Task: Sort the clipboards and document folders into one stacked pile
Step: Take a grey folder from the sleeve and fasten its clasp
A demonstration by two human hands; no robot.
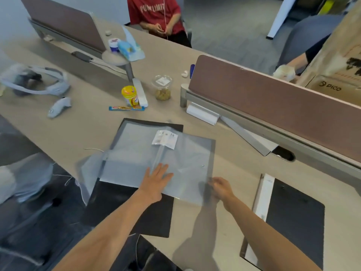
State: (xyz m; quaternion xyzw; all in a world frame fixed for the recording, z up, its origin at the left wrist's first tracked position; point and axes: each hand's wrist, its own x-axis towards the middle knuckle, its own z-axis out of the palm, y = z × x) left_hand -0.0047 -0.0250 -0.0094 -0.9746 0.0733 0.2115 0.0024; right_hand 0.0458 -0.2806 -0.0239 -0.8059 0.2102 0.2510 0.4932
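A translucent document folder (187, 153) with a white label lies askew on top of the pile in the middle of the desk. Under it lies another pale folder (129, 153), and beneath that a black clipboard (125, 208) whose near end hangs over the desk edge. My left hand (156, 182) presses flat on the top folder, fingers spread. My right hand (220, 187) pinches that folder's near right edge. A second black clipboard (293, 218) with a white strip along its left side lies apart at the right.
Brown desk dividers (273, 102) run along the back right. A yellow-lidded tub (130, 95), a snack jar (162, 88) and a candy bar (127, 108) stand behind the pile. A white headset (35, 81) lies far left. A person in red sits across the desk.
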